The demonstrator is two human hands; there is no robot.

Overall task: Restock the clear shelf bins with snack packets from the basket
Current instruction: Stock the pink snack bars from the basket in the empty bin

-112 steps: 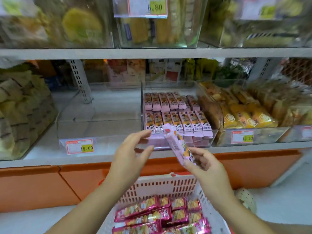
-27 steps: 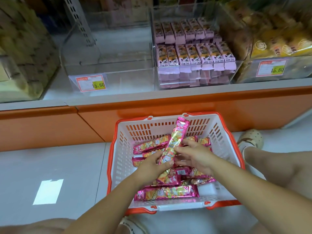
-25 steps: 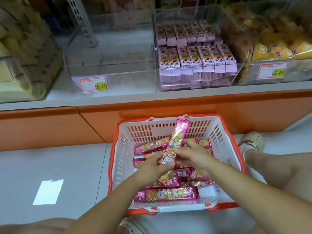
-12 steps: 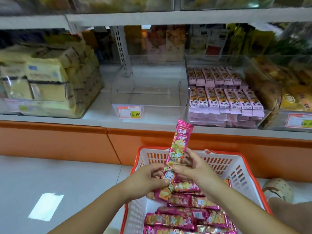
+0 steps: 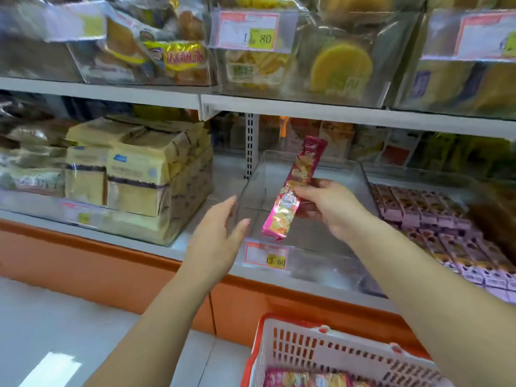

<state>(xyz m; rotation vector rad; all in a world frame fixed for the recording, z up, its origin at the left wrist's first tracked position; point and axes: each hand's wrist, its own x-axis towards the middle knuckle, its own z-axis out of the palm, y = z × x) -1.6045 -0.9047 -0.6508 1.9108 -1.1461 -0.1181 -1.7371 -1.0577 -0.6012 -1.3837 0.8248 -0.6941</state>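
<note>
Right hand [image 5: 332, 208] pinches 1 pink snack packet [image 5: 290, 191] in its fingers over the clear bin [image 5: 329, 258]; left hand [image 5: 217, 241] fingers spread, free. Basket [image 5: 321, 356] holds what look like more packets [image 5: 301, 379].

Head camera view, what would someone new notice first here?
The bright pink snack packet, held tilted in the right hand in front of the clear bin on the lower shelf, draws the eye first. The left hand, fingers straight, reaches toward that bin's left wall. At the bottom edge, the red-and-white basket holds more pink packets.
</note>
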